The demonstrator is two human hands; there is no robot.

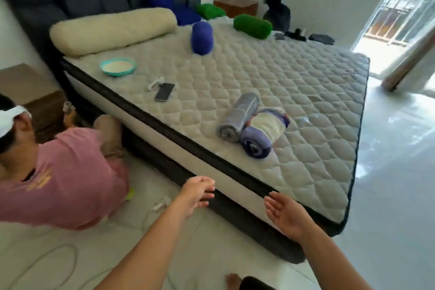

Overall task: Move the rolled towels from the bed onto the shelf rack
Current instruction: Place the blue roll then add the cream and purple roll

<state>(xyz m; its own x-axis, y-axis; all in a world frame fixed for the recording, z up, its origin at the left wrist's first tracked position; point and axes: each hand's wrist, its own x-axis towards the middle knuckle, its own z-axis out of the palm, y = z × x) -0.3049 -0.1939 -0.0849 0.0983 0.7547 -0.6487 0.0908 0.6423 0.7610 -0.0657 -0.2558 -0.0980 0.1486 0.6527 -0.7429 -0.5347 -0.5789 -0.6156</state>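
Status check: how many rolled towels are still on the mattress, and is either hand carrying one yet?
Done: nothing can be confirmed; the shelf rack is out of view.
In hand: nothing. The left hand and right hand are open short of the quilted white mattress.
Left: the grey rolled towel and purple-and-cream rolled towel lie nearest; a blue roll and two green rolls lie farther back.

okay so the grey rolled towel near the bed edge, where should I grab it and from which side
Probably wrap a hand around the middle of the grey rolled towel, coming from above and its left side. It lies flat with its spiral end toward the bed edge, and the purple and cream towel lies tight against its right. Both the left hand and right hand are free.
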